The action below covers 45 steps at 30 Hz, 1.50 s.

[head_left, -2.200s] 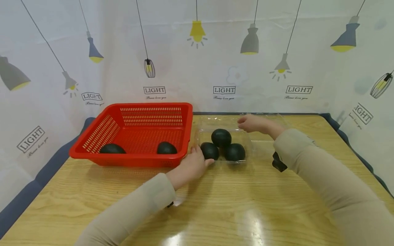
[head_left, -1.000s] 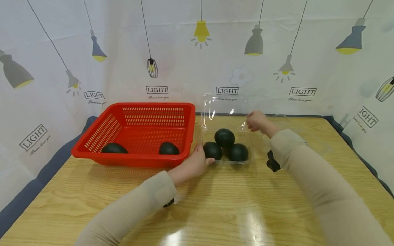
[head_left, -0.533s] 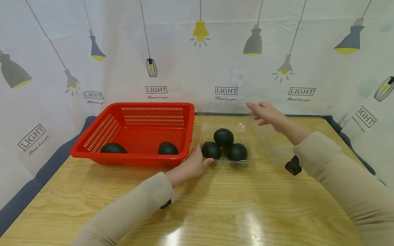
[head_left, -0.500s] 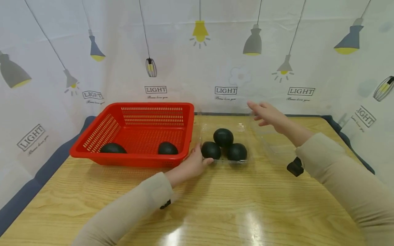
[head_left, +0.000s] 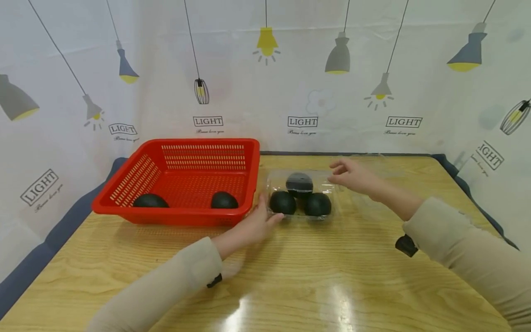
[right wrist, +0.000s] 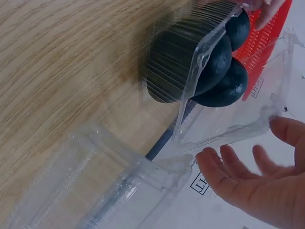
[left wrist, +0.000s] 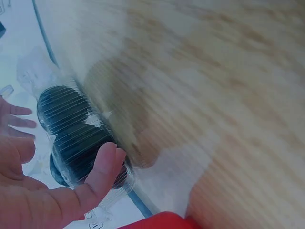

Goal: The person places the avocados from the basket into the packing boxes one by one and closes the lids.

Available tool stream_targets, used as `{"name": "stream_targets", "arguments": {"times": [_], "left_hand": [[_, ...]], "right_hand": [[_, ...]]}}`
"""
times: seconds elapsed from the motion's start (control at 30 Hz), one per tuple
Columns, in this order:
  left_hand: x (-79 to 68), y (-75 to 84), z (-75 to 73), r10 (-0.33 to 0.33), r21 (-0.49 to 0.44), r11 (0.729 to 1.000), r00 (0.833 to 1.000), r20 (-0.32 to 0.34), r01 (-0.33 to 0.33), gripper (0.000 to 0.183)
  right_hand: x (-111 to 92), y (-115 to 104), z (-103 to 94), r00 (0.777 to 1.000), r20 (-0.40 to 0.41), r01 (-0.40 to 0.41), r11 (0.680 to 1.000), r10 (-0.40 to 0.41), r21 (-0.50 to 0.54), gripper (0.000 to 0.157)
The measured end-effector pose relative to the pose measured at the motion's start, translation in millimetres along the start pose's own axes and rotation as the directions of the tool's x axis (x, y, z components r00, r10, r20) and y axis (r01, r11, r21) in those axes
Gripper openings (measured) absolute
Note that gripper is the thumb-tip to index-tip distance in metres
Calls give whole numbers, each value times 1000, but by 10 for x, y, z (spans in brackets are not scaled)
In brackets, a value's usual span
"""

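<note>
One clear box (head_left: 300, 214) (lid (right wrist: 248, 117) partly raised) lies lengthwise left to right.

Free tabletop (head_left: 290, 267) before the clear box (head_left: 301, 211), red basket (head_left: 186, 218) a barrier leftward

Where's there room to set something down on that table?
The wooden table is bare between left sleeve and right sleeve, and between left sleeve and red basket. It's crowded around the clear clamshell: left hand and basket one side, right hand and second clear container the other.
</note>
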<state>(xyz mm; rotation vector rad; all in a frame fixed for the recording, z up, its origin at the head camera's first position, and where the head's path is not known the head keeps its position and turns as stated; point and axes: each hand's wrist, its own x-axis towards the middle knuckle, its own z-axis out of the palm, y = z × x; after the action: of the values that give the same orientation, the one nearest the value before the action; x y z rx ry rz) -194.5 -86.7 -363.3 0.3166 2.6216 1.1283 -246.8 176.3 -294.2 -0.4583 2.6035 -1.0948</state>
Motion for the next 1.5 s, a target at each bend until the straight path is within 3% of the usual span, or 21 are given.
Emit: {"name": "stream_targets", "arguments": {"times": [0.1, 0.3, 0.47, 0.67, 0.93, 1.07, 1.2, 1.33, 1.5], "left_hand": [[-25, 12, -11, -22, -22, 1000, 1000, 8, 22, 88], [-54, 12, -16, -29, -47, 998, 1000, 3, 29, 95], [-69, -6, -25, -7, -92, 996, 1000, 8, 8, 94], [-81, -17, -33, 10, -135, 991, 1000, 0, -10, 85], [-72, 0, -43, -36, -71, 997, 999, -37, 33, 79], [-58, -1, -44, -74, -75, 995, 996, -45, 70, 79], [-32, 0, -43, -36, -86, 996, 999, -32, 33, 74], [1, 1, -28, 23, -60, 998, 999, -23, -25, 64], [27, 0, 0, 17, -25, 1000, 999, -32, -18, 62]], "right_hand": [[30, -2, 74, 995, 73, 77, 988, -68, -134, 49], [168, -55, 231, 972, 177, 210, 910, -155, -358, 61], [309, -118, 293, 959, 229, 249, 881, -166, -403, 70], [415, -128, 275, 943, 281, 287, 859, -177, -425, 69], [440, -152, 248, 941, 320, 263, 824, -106, -501, 71], [434, -149, 295, 937, 339, 273, 786, -87, -554, 67], [416, -114, 347, 938, 335, 278, 764, -85, -583, 66], [392, -60, 379, 945, 297, 293, 755, -136, -587, 66], [333, 44, 421, 923, 274, 385, 669, -270, -636, 56]]}}
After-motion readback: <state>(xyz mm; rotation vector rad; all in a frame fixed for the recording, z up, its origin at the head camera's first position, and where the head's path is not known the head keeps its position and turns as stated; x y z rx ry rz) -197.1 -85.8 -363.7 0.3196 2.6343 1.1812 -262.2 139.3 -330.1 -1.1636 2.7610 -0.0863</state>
